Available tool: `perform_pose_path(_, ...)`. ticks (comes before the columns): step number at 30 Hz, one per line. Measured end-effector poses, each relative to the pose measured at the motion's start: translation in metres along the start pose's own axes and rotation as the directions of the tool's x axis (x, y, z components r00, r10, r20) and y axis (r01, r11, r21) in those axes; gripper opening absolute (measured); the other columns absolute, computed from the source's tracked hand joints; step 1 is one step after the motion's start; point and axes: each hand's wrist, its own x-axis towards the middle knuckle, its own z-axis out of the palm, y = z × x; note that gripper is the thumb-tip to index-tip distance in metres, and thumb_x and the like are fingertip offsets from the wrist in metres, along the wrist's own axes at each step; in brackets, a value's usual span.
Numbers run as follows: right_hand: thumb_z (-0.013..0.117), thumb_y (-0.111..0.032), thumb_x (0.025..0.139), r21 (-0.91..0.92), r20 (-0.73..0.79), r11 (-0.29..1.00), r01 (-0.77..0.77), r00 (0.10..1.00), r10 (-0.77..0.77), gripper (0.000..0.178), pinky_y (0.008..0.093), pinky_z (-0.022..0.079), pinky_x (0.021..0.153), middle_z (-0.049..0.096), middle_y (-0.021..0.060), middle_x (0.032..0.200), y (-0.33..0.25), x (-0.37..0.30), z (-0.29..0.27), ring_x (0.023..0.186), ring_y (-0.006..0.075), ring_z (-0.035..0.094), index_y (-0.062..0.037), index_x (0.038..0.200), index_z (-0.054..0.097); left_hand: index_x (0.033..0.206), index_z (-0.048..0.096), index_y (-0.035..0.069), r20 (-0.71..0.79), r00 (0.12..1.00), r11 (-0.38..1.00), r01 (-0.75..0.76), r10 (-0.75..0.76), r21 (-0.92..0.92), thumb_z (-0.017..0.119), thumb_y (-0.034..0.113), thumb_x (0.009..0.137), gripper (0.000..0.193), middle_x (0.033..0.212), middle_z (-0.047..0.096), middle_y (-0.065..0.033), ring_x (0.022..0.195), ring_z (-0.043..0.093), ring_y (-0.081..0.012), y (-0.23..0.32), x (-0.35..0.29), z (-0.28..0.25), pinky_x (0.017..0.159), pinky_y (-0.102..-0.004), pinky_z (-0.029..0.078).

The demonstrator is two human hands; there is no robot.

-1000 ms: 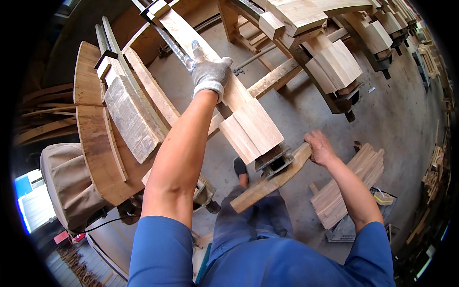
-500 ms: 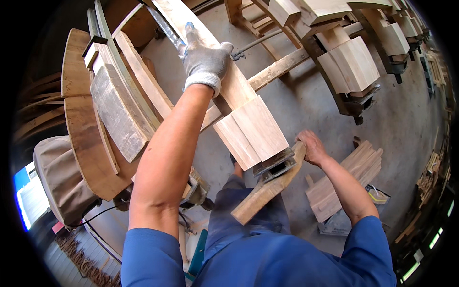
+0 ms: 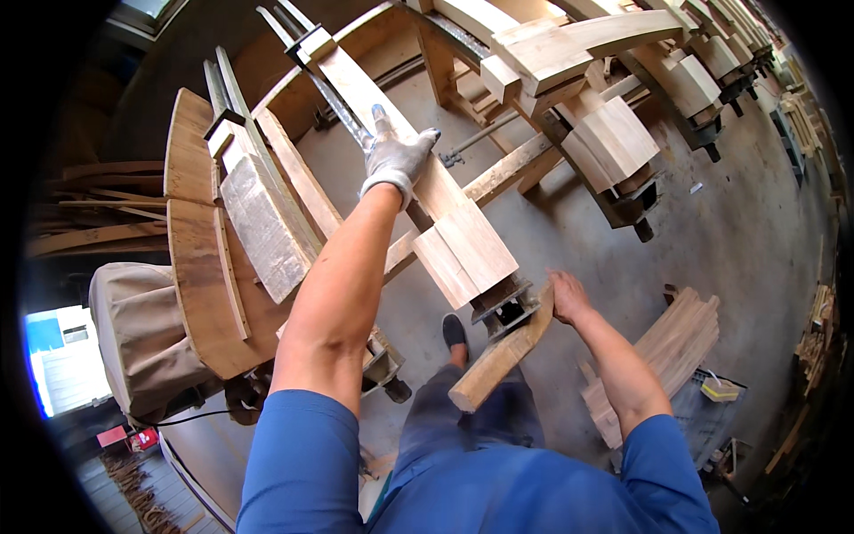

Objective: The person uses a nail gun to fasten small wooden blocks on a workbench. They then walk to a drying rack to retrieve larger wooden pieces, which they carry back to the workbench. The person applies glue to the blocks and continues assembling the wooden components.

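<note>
My left hand [image 3: 398,160], in a grey work glove, rests on a long pale board [image 3: 436,182]. Its index finger points up along the board and its thumb is spread to the right. The board lies in a metal bar clamp [image 3: 342,111], with pale wooden blocks [image 3: 467,254] stacked over its near end. At the clamp's near metal end [image 3: 505,307], my bare right hand [image 3: 569,296] is closed around the upper right end of a thick, slightly bent wooden bar [image 3: 503,351]. The bar slants down to the left, close against that metal end.
Left of me stand another clamp holding a worn board [image 3: 267,227], curved brown panels [image 3: 209,276] and a covered object [image 3: 147,329]. More clamped wooden blocks [image 3: 612,142] line the right. Several planks [image 3: 663,356] lie on the floor beside a dark crate [image 3: 707,414].
The whole view has shifted, showing more of the clamp's far end and my shoe on the floor. Both hands keep their places on the board and the wooden bar.
</note>
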Motion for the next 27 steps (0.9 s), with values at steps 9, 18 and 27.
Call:
perform_pose_path(9, 0.089, -0.015, 0.076, 0.04, -0.047, 0.966, -0.257, 0.965, 0.259, 0.093, 0.0462, 0.044, 0.117, 0.054, 0.0221, 0.149, -0.02, -0.08, -0.033, 0.138, 0.0415, 0.052, -0.0052, 0.157, 0.044, 0.157, 0.049, 0.001, 0.09, 0.996, 0.992, -0.007, 0.018, -0.123, 0.087, 0.048, 0.082, 0.096, 0.157, 0.051, -0.0276, 0.148, 0.048, -0.0403, -0.008, -0.071, -0.042, 0.124, -0.0407, 0.037)
perform_pose_path(18, 0.091, -0.02, 0.075, 0.16, -0.03, 0.946, -0.28, 0.957, 0.288, 0.094, 0.0475, 0.049, 0.111, 0.06, 0.0242, 0.14, -0.018, -0.128, -0.01, 0.131, 0.0421, 0.058, -0.0013, 0.155, 0.046, 0.14, 0.064, 0.003, -0.077, 0.797, 0.708, -0.572, 0.599, -0.414, 0.086, 0.026, 0.085, 0.063, 0.126, 0.07, -0.0221, 0.116, 0.07, -0.0383, -0.055, -0.258, -0.08, 0.1, -0.0442, 0.056)
perform_pose_path(27, 0.087, -0.01, 0.074, 0.066, -0.272, 0.998, 0.023, 0.962, -0.004, 0.092, 0.0459, 0.048, 0.112, 0.057, 0.0227, 0.147, -0.069, -0.096, -0.033, 0.133, 0.0412, 0.057, -0.0046, 0.156, 0.046, 0.144, 0.062, 0.007, 0.392, 0.833, 0.899, -0.253, 0.39, -0.356, 0.088, 0.035, 0.083, 0.072, 0.133, 0.069, -0.0199, 0.116, 0.071, -0.0361, -0.133, -0.357, -0.099, 0.099, -0.043, 0.057)
